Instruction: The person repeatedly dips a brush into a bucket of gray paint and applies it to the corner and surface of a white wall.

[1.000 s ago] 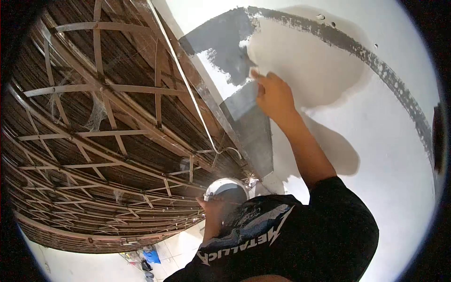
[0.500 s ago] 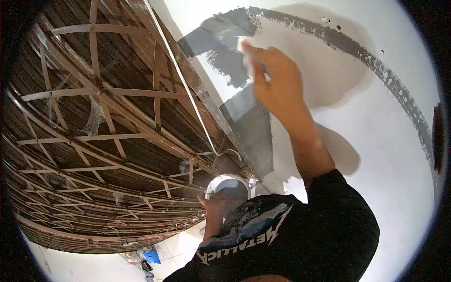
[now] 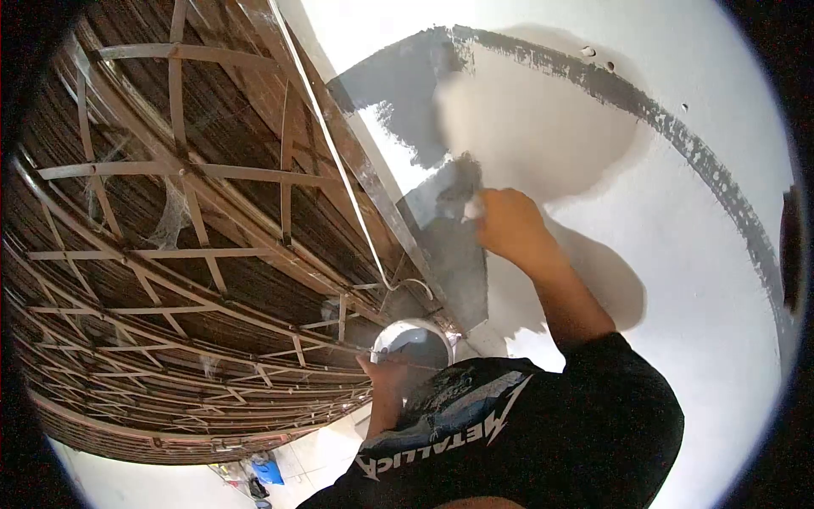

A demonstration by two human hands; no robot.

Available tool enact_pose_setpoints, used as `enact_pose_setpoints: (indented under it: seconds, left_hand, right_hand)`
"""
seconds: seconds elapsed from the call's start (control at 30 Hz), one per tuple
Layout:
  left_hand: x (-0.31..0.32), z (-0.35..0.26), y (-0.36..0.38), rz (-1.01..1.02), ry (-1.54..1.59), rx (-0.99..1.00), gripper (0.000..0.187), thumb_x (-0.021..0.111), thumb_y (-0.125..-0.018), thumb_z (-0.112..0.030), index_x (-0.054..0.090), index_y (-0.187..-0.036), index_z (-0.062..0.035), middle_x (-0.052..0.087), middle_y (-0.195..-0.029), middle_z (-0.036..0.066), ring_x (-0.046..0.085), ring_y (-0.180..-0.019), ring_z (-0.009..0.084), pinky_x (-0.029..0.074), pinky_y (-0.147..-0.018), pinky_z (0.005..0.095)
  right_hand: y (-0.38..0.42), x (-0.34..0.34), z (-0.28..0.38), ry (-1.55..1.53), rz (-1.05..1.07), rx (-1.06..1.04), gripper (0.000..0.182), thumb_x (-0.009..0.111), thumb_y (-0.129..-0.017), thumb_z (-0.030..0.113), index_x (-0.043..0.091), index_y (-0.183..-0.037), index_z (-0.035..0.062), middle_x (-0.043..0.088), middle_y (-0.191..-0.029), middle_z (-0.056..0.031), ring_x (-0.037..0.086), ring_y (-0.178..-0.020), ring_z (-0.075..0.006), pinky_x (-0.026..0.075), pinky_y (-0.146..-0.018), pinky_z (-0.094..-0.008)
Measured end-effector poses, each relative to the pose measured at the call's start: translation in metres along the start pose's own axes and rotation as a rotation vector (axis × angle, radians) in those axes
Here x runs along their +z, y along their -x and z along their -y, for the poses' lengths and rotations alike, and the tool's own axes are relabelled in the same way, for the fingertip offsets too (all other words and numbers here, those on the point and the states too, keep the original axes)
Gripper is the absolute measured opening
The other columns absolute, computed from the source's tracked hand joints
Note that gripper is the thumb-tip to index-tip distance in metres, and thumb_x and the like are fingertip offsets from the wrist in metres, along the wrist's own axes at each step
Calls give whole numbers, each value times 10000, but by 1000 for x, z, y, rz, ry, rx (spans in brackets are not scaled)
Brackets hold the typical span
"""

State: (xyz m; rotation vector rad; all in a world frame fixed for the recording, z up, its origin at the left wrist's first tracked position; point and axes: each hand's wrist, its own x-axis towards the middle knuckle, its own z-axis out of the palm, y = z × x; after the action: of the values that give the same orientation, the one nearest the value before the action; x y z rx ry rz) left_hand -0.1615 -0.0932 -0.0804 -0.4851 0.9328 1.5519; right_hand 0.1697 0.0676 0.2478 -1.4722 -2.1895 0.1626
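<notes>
Gray paint [image 3: 398, 81] calls for even, overlapping strokes near the edge of the wall [image 3: 704, 254]; right hand [image 3: 513, 222] pinches what may be a brush [image 3: 471, 209], left hand [image 3: 386, 374] grips the bucket [image 3: 393, 336].

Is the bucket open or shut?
Open: the bucket's top is uncovered, and grey paint shows inside.

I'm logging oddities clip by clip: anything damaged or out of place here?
Yes: small marks like holes or chips in the pale wall, beside the grey band, look like damage. Cobwebs cling to the brown lattice, suggesting neglect. No spill shows.
</notes>
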Motion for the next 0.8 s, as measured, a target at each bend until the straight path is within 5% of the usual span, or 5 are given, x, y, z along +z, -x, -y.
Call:
enact_pose_setpoints:
  seconds: [0.17, 0.37, 0.6, 0.67, 0.8]
  left_hand:
    - [2, 5, 16, 109, -136, 11, 933, 355, -789, -784, 345, -1327, -22, 319, -1355, 210, 311, -1241, 372, 207, -1043, 594]
    - [-16, 5, 2, 125, -115, 36, 1011, 498, -725, -743, 266, -1391, -19, 317, -1346, 198, 363, -1132, 372, 317, -907, 571]
    - [-45, -10, -31, 184, 22, 75, 873, 550, -730, -691, 349, -1299, -60, 327, -1297, 167, 408, -1073, 343, 381, -835, 544]
    - [24, 3, 45, 122, -61, 99, 801, 242, -828, -777, 502, -1101, -70, 508, -949, 112, 452, -825, 254, 376, -739, 402]
    - [20, 2, 44, 180, -14, 78, 773, 533, -765, -662, 440, -1214, -40, 518, -992, 138, 505, -816, 275, 429, -724, 414]
  right_hand:
    - [23, -29, 9, -256, -216, 110, 235, 554, -883, 161, 599, -1036, -11, 625, -812, -240, 602, -748, -402, 461, -671, -485]
    - [-38, 19, 12, -496, -739, -104, 183, 504, -861, 109, 581, -978, -8, 621, -834, -272, 606, -802, -443, 483, -744, -500]
    - [23, 27, -22, -8, 26, 243, 219, 491, -898, 153, 590, -870, -41, 631, -791, -242, 597, -770, -449, 464, -717, -523]
    - [38, 44, -37, 54, 182, 243, 204, 510, -875, 145, 595, -861, -40, 631, -797, -252, 597, -771, -452, 464, -722, -519]
    - [58, 95, -42, 24, 590, 191, 230, 555, -791, 142, 617, -910, -45, 644, -882, -265, 630, -863, -421, 490, -800, -484]
